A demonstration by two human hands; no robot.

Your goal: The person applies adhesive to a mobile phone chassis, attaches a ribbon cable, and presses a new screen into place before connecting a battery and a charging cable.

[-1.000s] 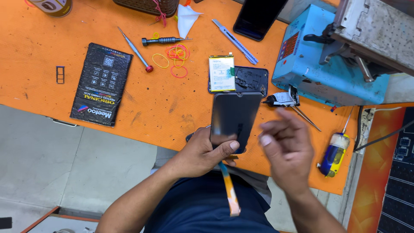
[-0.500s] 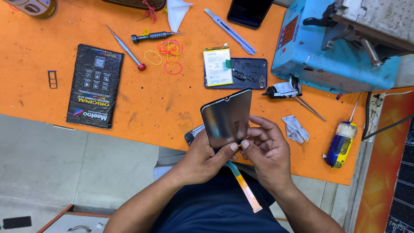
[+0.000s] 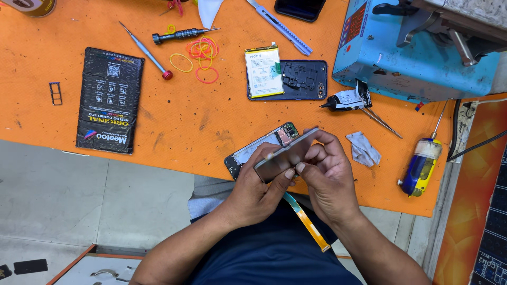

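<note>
Head view: both hands meet at the near edge of the orange mat [image 3: 211, 121], gripping a dark screen panel [image 3: 285, 157] between them. Left hand [image 3: 259, 184] is closed on the panel's lower end, thumb on its face. Right hand [image 3: 327, 174] is closed on the upper end, fingers curled over the far edge. The panel is tilted, seen nearly edge-on, held just above an open phone frame [image 3: 261, 146] that lies on the mat under the hands. A striped flex strip [image 3: 306, 221] hangs from below the panel toward the person's lap.

Further items on the mat:
- Second opened phone with a white battery [image 3: 264, 71], well beyond the hands.
- Black packet [image 3: 108, 100] at far left, with a small tray frame [image 3: 55, 93] beside it.
- Rubber bands [image 3: 200, 53] and two screwdrivers [image 3: 179, 35] near the far edge.
- Glue tube [image 3: 346, 99] and tweezers [image 3: 383, 122] to the right of the opened phone.
- Crumpled wipe [image 3: 364, 149] just right of the right hand.
- Blue and yellow tool [image 3: 421, 166] at the right edge.
- Blue machine [image 3: 412, 58] at top right.
</note>
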